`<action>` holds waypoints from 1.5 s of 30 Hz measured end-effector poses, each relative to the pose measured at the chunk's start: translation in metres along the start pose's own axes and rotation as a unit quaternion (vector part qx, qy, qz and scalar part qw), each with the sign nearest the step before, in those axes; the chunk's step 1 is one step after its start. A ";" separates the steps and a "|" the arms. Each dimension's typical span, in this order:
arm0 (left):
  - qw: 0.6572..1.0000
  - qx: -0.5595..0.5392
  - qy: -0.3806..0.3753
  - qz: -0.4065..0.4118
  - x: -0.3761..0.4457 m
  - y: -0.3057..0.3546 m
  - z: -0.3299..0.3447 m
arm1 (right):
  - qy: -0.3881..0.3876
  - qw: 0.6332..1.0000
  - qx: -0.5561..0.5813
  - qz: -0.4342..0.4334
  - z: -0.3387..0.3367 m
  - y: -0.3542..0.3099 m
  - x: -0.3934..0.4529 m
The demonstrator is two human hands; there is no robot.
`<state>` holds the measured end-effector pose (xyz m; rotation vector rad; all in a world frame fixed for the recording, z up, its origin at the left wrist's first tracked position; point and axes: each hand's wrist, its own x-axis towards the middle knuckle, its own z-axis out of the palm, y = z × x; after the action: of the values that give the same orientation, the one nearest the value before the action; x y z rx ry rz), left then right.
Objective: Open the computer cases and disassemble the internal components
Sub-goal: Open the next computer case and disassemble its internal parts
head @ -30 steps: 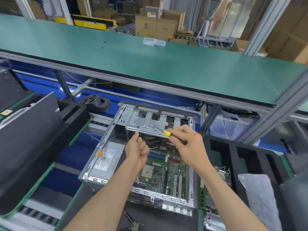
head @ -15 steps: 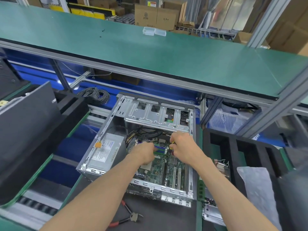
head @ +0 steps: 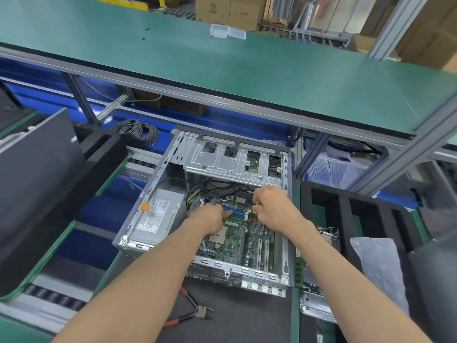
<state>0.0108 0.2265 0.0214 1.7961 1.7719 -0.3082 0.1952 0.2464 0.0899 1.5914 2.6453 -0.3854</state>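
Observation:
An open grey computer case [head: 158, 169] lies on its side in front of me, its green motherboard [head: 237, 233] exposed. A silver power supply [head: 155, 216] fills the case's left part and a metal drive cage [head: 235, 162] spans the far end. My left hand [head: 212, 217] is inside the case with its index finger stretched onto the blue and green memory slots [head: 238, 211]. My right hand [head: 274, 209] grips a yellow-handled screwdriver [head: 255, 209], only a sliver of it showing, at the right end of those slots.
Red-handled cutting pliers [head: 195, 310] lie on the dark mat in front of the case. Black foam trays stand at left [head: 99, 154] and right [head: 351, 211], the right one holding a plastic bag [head: 380, 268]. A coil of grey cable [head: 137, 132] lies behind. A green shelf [head: 247, 70] overhangs.
Both hands dropped from the drive cage down into the case onto the motherboard. The screwdriver, earlier plainly visible, is now mostly hidden in my right hand. My view moved closer.

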 end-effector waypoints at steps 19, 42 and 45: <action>0.999 0.033 -0.007 0.022 0.004 0.000 0.008 | -0.058 0.995 -0.079 -0.006 -0.002 -0.010 0.009; 0.999 0.017 -0.007 0.048 0.013 -0.003 0.012 | -0.279 0.870 -0.372 -0.164 -0.015 -0.033 0.044; 0.999 0.000 -0.006 0.046 0.013 -0.003 0.011 | -0.288 0.895 -0.325 -0.098 -0.015 -0.040 0.047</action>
<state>0.0118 0.2312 0.0042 1.8657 1.6763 -0.2817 0.1389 0.2728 0.1049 0.8405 2.1307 0.0416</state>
